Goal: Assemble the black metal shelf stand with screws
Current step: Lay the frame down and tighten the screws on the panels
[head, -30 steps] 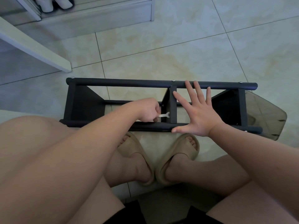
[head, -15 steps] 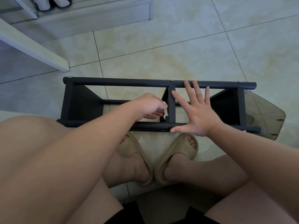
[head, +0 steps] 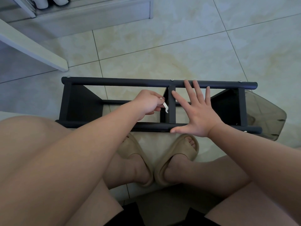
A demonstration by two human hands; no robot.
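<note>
Wrench (head: 165, 108) in left hand (head: 147, 103), beside shelf-stand crossbar (head: 172, 103)

Left hand (head: 147, 103) curled, grip pinching a white tool (head: 165, 108); right hand (head: 197, 115) flat, fingers (head: 179, 100) splayed.

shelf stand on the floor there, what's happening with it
A seated person is putting together the black shelf stand, which lies on its side on the tiled floor. Their left hand pinches a small silver wrench beside the middle crossbar. Their right hand lies open across the stand, fingers spread, thumb on the near rail. Screw heads show along the far rail.
</note>
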